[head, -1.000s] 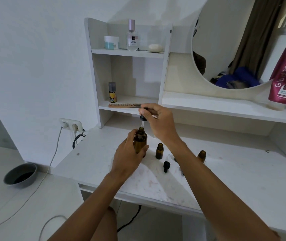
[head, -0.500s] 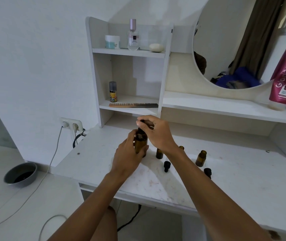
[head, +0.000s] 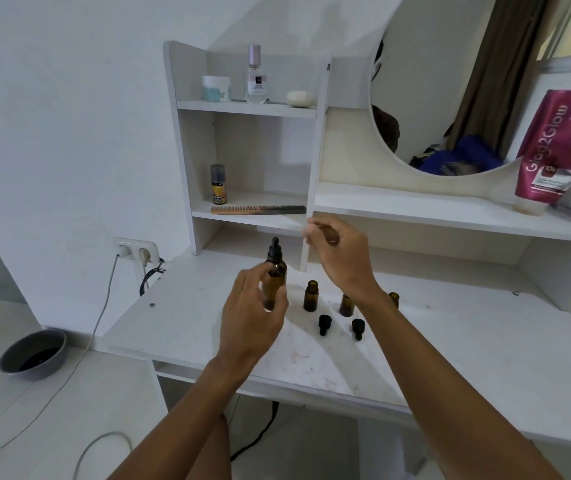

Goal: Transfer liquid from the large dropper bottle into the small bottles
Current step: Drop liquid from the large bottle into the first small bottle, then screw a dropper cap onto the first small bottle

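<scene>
Fingers of the left hand (head: 253, 317) curl round the big brown glass dropper bottle (head: 275, 280), black cap on. Right hand (head: 343, 258) hangs above, loose, holding nothing. Small brown bottles (head: 311, 296) stand beside on the white bench (head: 180, 317).

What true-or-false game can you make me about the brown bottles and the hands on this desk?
1. The large dropper bottle has its black dropper top on. True.
2. The right hand is squeezing a dropper into a bottle. False: it is lifted above the desk and seems to hold nothing.
3. Two black caps lie on the desk. True.
4. The comb lies on the desk beside the bottles. False: it lies on the lower shelf.
5. The small bottle nearest the large one has a cap on. False: its neck is open.
</scene>
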